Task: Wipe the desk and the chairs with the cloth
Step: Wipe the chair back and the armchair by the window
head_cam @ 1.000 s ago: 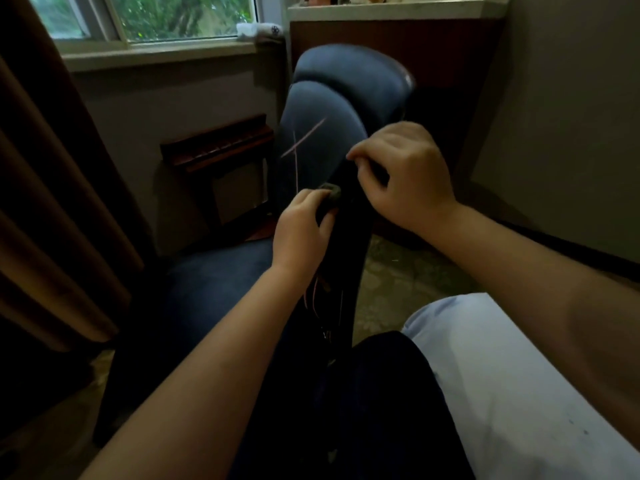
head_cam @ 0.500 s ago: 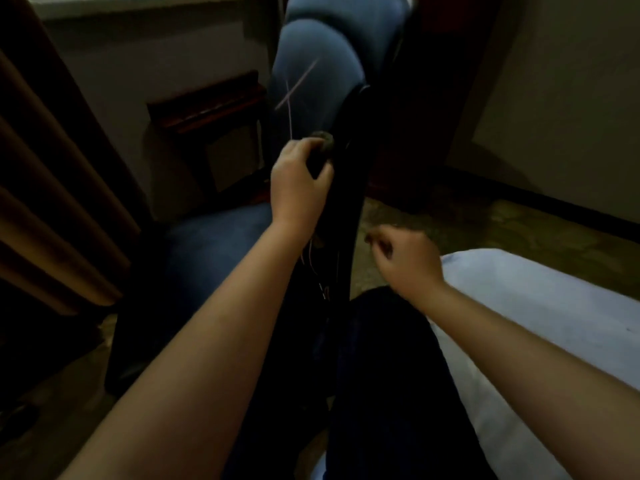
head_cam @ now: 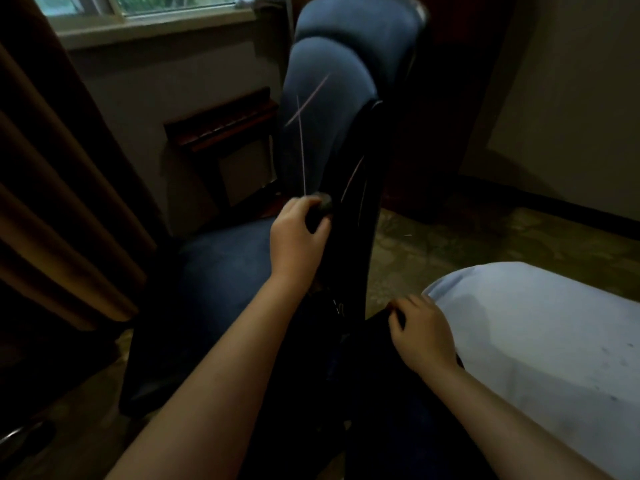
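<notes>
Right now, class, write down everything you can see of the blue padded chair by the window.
The blue padded chair stands upright near the window, seen from its side. It has a cushioned seat, a tall rounded backrest in two bulging sections, and a glossy black curved armrest. The covering looks like leather or vinyl, with thin pale scratch lines crossing the backrest. The left hand presses a dark wadded cloth where backrest meets armrest.

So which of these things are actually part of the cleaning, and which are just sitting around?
Part of the job: left hand, gripping the dark cloth; blue chair, which the cloth is held against.

Just lying about: curtain; window sill; wooden rack; pale blue fabric on the right. The right hand rests idle, low down.
</notes>
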{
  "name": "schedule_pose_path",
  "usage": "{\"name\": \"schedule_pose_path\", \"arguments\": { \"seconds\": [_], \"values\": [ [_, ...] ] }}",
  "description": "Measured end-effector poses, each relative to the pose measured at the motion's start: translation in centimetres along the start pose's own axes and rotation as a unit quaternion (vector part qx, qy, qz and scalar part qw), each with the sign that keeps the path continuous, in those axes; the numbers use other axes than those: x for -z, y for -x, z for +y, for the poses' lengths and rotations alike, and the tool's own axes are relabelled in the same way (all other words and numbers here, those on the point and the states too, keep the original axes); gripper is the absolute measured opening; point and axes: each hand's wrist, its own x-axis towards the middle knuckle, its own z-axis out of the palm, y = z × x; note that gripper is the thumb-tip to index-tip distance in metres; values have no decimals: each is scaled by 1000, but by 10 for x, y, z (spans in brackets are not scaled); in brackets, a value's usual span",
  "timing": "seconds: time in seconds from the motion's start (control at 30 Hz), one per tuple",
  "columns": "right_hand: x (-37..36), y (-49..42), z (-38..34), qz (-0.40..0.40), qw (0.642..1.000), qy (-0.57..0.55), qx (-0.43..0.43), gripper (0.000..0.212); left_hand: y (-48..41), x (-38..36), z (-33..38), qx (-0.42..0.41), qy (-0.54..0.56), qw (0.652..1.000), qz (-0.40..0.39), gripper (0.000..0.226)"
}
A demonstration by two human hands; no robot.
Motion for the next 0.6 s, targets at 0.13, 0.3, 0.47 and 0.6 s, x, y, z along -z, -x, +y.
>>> {"name": "schedule_pose_path", "arguments": {
  "seconds": [0.13, 0.3, 0.47, 0.6],
  "values": [
    [1, 0, 2, -1, 1000, -12, 3, 7, -27, 3, 24, -41, 19, 999, 23, 27],
    [-4, -1, 2, 6, 1000, 6, 2, 8, -5, -4, 7, -34, 22, 999, 23, 27],
    [-4, 0, -3, 19, 1000, 6, 3, 9, 27, -5, -24, 18, -21, 999, -21, 28],
    [-3, -1, -3, 16, 1000, 10, 4, 7, 19, 2, -22, 21, -25, 999, -35, 22]
  ]
}}
